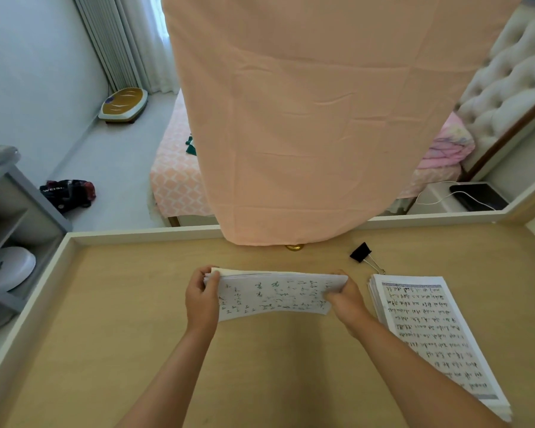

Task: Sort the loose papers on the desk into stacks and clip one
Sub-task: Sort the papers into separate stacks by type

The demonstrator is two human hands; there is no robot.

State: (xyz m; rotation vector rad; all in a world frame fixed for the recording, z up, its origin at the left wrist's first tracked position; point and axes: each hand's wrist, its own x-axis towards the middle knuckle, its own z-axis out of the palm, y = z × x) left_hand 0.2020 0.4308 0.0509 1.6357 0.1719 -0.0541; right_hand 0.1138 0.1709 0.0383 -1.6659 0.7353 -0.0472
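Papers (275, 296) look light and floppy, sagging between the left hand (202, 299) and right hand (345, 299), each gripping an end; clip (361, 252) waits far right on the worktop (136, 304).

Both bare forearms reach forward, converging slightly. Left hand (202, 296) curls round one end of a white handwritten paper sheaf (275, 296), and right hand (346, 299) pinches the opposite end.

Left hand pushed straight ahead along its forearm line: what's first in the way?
The left hand grips the handwritten white paper sheaf, so that comes first. Past it, likely the hanging peach cloth near its hem, though depth is unclear.
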